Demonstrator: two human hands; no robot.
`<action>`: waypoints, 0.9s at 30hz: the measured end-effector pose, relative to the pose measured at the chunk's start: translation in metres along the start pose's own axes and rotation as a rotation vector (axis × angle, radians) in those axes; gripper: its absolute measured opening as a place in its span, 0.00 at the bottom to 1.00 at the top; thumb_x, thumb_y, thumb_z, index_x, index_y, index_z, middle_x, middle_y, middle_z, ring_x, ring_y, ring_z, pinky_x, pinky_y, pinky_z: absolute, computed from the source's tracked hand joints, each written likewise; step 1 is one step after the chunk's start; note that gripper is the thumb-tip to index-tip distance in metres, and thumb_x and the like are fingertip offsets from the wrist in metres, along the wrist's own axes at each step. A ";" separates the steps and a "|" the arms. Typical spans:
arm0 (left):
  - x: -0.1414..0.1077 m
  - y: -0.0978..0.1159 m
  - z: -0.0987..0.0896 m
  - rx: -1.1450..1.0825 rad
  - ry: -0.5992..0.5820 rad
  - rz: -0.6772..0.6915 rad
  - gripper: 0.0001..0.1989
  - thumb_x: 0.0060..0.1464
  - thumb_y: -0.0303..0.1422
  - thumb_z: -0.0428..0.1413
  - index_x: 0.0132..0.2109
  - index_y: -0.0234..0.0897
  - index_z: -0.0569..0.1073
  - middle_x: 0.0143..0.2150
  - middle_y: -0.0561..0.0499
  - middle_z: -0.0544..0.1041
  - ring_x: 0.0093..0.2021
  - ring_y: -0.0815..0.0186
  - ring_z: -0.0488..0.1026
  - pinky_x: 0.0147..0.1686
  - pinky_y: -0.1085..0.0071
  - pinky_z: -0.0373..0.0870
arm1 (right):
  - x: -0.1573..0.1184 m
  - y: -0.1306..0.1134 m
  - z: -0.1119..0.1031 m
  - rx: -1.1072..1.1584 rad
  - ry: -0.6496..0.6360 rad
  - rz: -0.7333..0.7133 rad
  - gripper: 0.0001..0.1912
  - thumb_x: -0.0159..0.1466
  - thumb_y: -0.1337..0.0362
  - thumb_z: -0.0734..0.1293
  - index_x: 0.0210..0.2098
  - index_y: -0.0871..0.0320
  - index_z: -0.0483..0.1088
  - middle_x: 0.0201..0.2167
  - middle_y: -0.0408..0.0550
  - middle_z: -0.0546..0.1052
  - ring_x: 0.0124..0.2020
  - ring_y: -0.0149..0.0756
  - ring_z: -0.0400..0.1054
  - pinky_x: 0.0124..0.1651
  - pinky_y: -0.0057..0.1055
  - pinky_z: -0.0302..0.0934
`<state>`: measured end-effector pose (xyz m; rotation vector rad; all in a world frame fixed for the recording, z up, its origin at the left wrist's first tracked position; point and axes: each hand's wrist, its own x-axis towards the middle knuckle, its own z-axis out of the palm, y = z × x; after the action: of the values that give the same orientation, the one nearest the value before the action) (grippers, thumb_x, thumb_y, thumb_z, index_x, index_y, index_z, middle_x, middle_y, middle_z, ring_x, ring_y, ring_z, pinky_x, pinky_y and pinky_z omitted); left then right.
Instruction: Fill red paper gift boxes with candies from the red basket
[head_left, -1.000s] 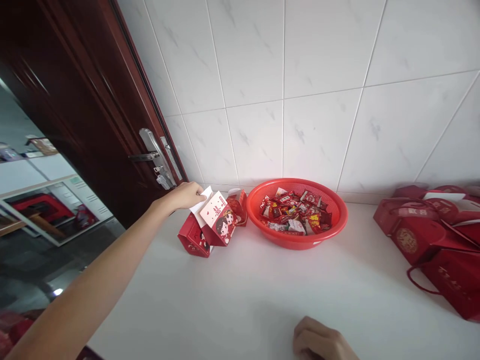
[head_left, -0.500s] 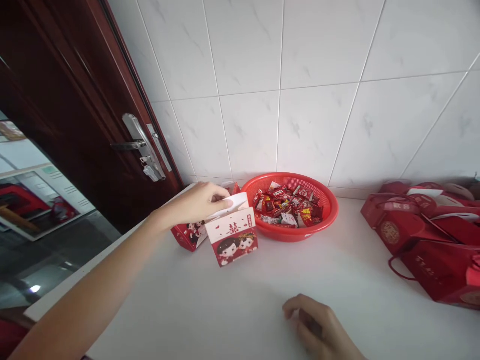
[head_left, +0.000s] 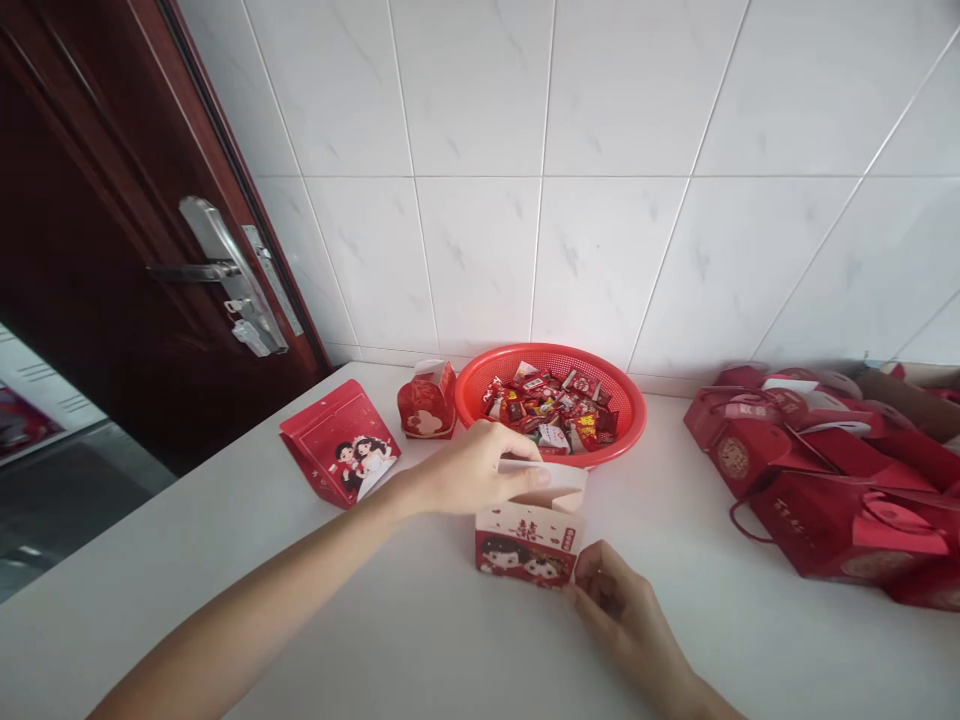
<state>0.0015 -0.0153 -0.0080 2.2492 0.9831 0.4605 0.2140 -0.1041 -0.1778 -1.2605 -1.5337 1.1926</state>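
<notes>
The fingers of the left hand (head_left: pixel 472 470) pinch an upper flap (head_left: pixel 564 473) of the cream-and-red, cartoon-printed cardboard box (head_left: pixel 527 543) before the round, red plastic basket (head_left: pixel 636 415), seemingly keeping its opening upward, while the right hand's (head_left: pixel 634 612) fingers curl beside its lower corner, their grip unclear.

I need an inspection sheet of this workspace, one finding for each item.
Surface: white tabletop under the items.
Job's things: cartoon box, top open; red basket holding wrapped sweets behind it.
Clutter: red box with printed couple and small red box at left; pile of red boxes at right.
Grips: left grip pinches the cartoon box near its top; right grip at its lower right corner, contact unclear.
Cables: nothing seen.
Surroundings: tiled wall behind; dark red door at left, keys hanging from it.
</notes>
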 end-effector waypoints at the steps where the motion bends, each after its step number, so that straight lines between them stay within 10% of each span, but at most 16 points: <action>1: 0.002 0.000 0.003 -0.049 -0.036 -0.007 0.15 0.60 0.40 0.55 0.31 0.33 0.74 0.26 0.55 0.69 0.28 0.70 0.64 0.28 0.74 0.55 | 0.000 0.000 0.000 -0.003 -0.006 -0.003 0.18 0.64 0.47 0.66 0.31 0.55 0.62 0.24 0.39 0.65 0.26 0.30 0.57 0.28 0.27 0.51; 9: 0.016 -0.015 0.004 -0.344 -0.216 -0.068 0.18 0.57 0.44 0.58 0.28 0.34 0.70 0.23 0.57 0.63 0.24 0.72 0.58 0.25 0.73 0.52 | -0.001 0.002 0.001 -0.099 0.011 -0.056 0.16 0.65 0.51 0.66 0.29 0.56 0.64 0.24 0.41 0.66 0.25 0.31 0.56 0.27 0.28 0.51; 16: 0.049 -0.043 -0.036 -0.429 -0.138 -0.034 0.25 0.58 0.54 0.55 0.41 0.35 0.77 0.38 0.45 0.80 0.39 0.62 0.76 0.42 0.66 0.71 | -0.002 0.000 0.001 -0.076 -0.026 -0.020 0.15 0.63 0.54 0.67 0.29 0.56 0.63 0.24 0.40 0.66 0.26 0.30 0.56 0.28 0.27 0.51; 27: 0.153 -0.079 -0.031 0.451 -0.283 -0.456 0.08 0.44 0.31 0.59 0.34 0.33 0.79 0.34 0.40 0.81 0.37 0.52 0.77 0.37 0.63 0.72 | 0.001 -0.004 0.001 -0.122 -0.077 -0.043 0.13 0.59 0.58 0.68 0.27 0.56 0.60 0.25 0.40 0.65 0.26 0.29 0.55 0.28 0.27 0.50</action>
<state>0.0445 0.1534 -0.0288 2.2736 1.5001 -0.2999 0.2116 -0.1035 -0.1741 -1.2662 -1.7044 1.1463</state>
